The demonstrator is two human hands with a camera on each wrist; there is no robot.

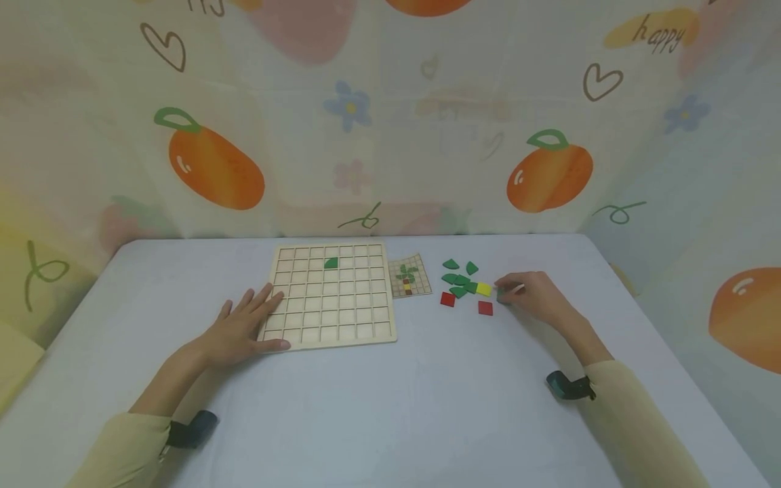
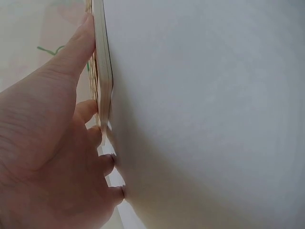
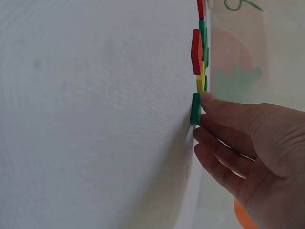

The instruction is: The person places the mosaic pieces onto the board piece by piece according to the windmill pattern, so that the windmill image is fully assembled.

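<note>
My left hand point(image 1: 236, 332) lies with spread fingers over the left edge of a square wooden grid board point(image 1: 329, 346), its thumb on the near corner. In the left wrist view the thumb rests along the board's edge point(image 2: 106, 57). One green quarter-round tile point(image 1: 331, 263) sits in a cell near the board's far side. On the right, my right hand point(image 1: 532, 297) pinches a green tile point(image 3: 195, 109) between thumb and fingertips, low at the tabletop. Right beside it lie a yellow square tile point(image 1: 483, 289) and a red square tile point(image 1: 485, 308).
Several loose green tiles point(image 1: 451, 264) and another red square tile point(image 1: 448, 299) lie left of my right hand. Against the board's right edge is a small pattern card point(image 1: 421, 285) showing a green, red and yellow figure. A printed cloth point(image 1: 390, 135) hangs behind the white table point(image 1: 378, 420).
</note>
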